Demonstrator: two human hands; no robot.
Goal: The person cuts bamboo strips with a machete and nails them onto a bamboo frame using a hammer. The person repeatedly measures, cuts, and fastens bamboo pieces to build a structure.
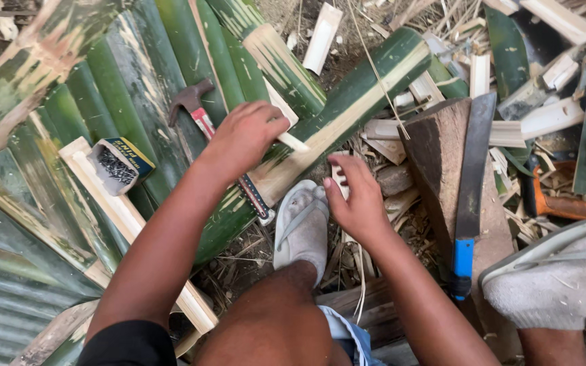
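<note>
My left hand (244, 135) is closed on a thin pale bamboo sliver (294, 142), held just above a split green bamboo slat (347, 102) that runs diagonally. My right hand (355, 198) grips a small pale piece of bamboo (340, 173) near my left foot's grey sandal (303, 227). A claw hammer (201, 115) with a striped handle lies on the green slats, partly under my left forearm. A small open box of nails (120, 163) sits to the left on a pale strip.
A machete (473, 183) with a blue handle rests on a wooden chopping block (435, 156) to the right. My right foot's sandal (551, 274) is at the right. An orange-handled tool (568, 203) and several bamboo offcuts litter the ground. Flattened green slats (49, 169) spread left.
</note>
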